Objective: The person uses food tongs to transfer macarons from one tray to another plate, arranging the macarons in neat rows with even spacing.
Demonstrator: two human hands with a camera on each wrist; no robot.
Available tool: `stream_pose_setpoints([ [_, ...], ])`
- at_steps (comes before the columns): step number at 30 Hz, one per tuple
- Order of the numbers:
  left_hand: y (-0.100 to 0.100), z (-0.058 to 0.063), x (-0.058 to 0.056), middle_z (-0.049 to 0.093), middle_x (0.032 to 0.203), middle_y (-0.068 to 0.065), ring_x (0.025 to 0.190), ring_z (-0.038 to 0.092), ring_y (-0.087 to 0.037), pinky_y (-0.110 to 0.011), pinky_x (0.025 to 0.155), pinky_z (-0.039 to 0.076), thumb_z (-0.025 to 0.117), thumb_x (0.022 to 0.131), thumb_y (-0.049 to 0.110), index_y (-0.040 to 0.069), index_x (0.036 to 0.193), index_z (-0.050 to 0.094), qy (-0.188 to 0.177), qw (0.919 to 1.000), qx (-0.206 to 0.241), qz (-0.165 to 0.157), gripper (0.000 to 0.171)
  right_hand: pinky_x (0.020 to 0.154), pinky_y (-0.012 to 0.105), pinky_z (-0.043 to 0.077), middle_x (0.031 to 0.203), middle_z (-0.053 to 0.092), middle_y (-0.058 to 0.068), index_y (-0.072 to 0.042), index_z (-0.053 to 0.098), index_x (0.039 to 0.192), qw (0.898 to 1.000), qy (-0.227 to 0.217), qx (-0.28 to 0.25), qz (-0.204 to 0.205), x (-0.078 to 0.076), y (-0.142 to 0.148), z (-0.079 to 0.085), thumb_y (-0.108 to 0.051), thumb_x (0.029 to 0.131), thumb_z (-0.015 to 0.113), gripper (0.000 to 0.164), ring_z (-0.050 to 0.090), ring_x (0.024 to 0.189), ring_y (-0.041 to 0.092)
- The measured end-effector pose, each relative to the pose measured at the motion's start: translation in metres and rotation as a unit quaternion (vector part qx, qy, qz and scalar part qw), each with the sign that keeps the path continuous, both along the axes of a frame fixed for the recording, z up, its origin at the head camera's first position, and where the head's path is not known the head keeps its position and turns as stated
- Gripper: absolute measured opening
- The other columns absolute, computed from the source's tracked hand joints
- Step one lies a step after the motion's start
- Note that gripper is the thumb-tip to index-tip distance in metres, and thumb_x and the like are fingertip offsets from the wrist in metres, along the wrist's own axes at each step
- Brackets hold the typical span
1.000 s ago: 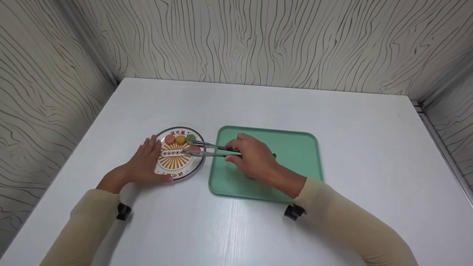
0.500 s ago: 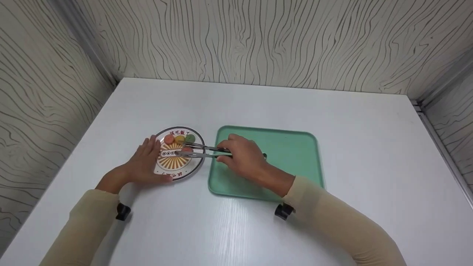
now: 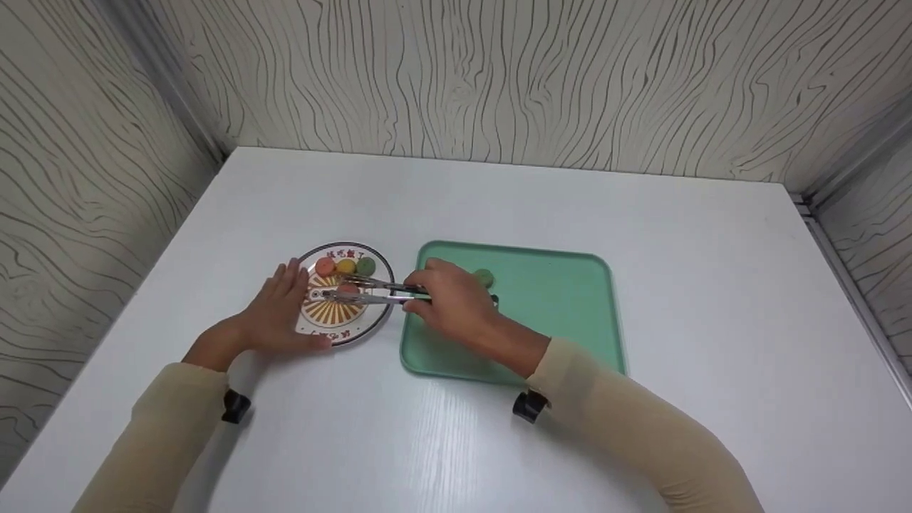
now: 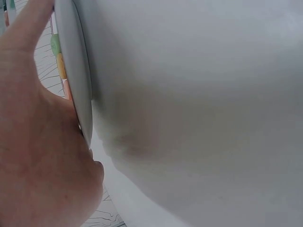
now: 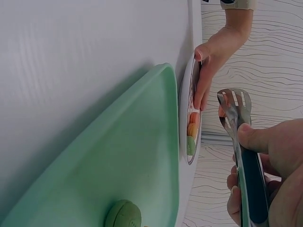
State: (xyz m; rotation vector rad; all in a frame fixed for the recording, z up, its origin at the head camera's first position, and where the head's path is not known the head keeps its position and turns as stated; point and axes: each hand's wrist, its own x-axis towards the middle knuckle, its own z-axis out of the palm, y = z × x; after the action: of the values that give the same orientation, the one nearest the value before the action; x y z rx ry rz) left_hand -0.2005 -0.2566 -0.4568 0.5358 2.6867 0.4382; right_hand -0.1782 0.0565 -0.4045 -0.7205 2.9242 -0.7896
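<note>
My right hand [image 3: 459,303] grips a pair of metal tongs [image 3: 392,299] with dark handles, reaching left over the plate. Between the tong tips sits a pink macaron [image 3: 348,289], above the plate in the right wrist view. My left hand [image 3: 274,317] lies at the left side of the round patterned plate [image 3: 367,324], fingers straight and thumb spread along its rim. A row of pink [image 3: 325,266], yellow [image 3: 346,266] and green [image 3: 365,266] macarons rests near the plate's far edge. Another green macaron [image 5: 124,215] lies on the green tray [image 3: 563,313], partly behind my right hand in the head view.
The tray stands just right of the plate on a white table [image 3: 641,434]. Wood-grain patterned panels [image 3: 463,78] rise behind the table and at both sides. Dark wrist mounts [image 3: 529,407] sit at both sleeve cuffs.
My right hand has moved left with the tongs and the pink macaron, farther over the plate. The green macaron on the tray has come into sight. The left hand stays in place.
</note>
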Motion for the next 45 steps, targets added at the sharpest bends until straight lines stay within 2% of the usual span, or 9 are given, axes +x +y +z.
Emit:
stream_pose_setpoints([
  [6, -0.001, -0.001, -0.001, -0.008, 0.164, -0.033, 0.151, -0.009, -0.052, -0.066, 0.12, 0.005, 0.072, 0.079, 0.07, -0.015, 0.156, 0.005, 0.01, 0.9998, 0.014, -0.002, 0.133, 0.067, 0.03, 0.049, 0.094, 0.063, 0.001, -0.013, 0.078, 0.113, 1.0, 0.001, -0.001, 0.003, -0.001, -0.007, -0.002, -0.027, 0.091, 0.078, 0.026, 0.053, 0.08, 0.014],
  [13, -0.002, 0.0, 0.003, -0.01, 0.164, -0.034, 0.15, -0.012, -0.052, -0.067, 0.119, 0.003, 0.073, 0.08, 0.068, -0.015, 0.156, 0.004, 0.003, 0.9996, 0.029, -0.003, 0.132, 0.065, 0.031, 0.048, 0.089, 0.061, 0.0, -0.014, 0.078, 0.112, 1.0, 0.009, 0.004, 0.011, 0.0, -0.013, -0.004, -0.026, 0.091, 0.078, 0.024, 0.052, 0.077, 0.014],
  [24, 0.003, 0.006, 0.003, -0.011, 0.164, -0.033, 0.151, -0.012, -0.051, -0.065, 0.121, 0.003, 0.071, 0.08, 0.07, -0.014, 0.157, 0.004, -0.007, 0.9999, 0.007, 0.003, 0.131, 0.067, 0.032, 0.05, 0.091, 0.063, 0.001, -0.013, 0.078, 0.111, 1.0, 0.017, 0.022, 0.011, -0.004, -0.012, -0.006, -0.026, 0.091, 0.079, 0.024, 0.055, 0.079, 0.015],
  [35, 0.001, -0.001, -0.003, -0.01, 0.164, -0.034, 0.15, -0.01, -0.053, -0.065, 0.12, 0.004, 0.072, 0.079, 0.07, -0.015, 0.156, 0.004, 0.008, 1.0, -0.001, -0.004, 0.133, 0.065, 0.035, 0.05, 0.091, 0.063, 0.002, -0.012, 0.078, 0.109, 0.999, 0.011, 0.035, -0.001, -0.006, -0.003, -0.013, -0.023, 0.089, 0.079, 0.023, 0.058, 0.08, 0.017],
  [45, 0.001, -0.001, -0.002, -0.01, 0.163, -0.035, 0.15, -0.011, -0.053, -0.064, 0.12, 0.003, 0.071, 0.081, 0.069, -0.016, 0.155, 0.004, 0.008, 0.9999, 0.002, -0.009, 0.132, 0.065, 0.032, 0.052, 0.092, 0.065, 0.001, -0.012, 0.079, 0.11, 0.999, -0.009, 0.047, -0.013, -0.005, -0.008, -0.016, -0.022, 0.092, 0.077, 0.021, 0.059, 0.079, 0.014],
])
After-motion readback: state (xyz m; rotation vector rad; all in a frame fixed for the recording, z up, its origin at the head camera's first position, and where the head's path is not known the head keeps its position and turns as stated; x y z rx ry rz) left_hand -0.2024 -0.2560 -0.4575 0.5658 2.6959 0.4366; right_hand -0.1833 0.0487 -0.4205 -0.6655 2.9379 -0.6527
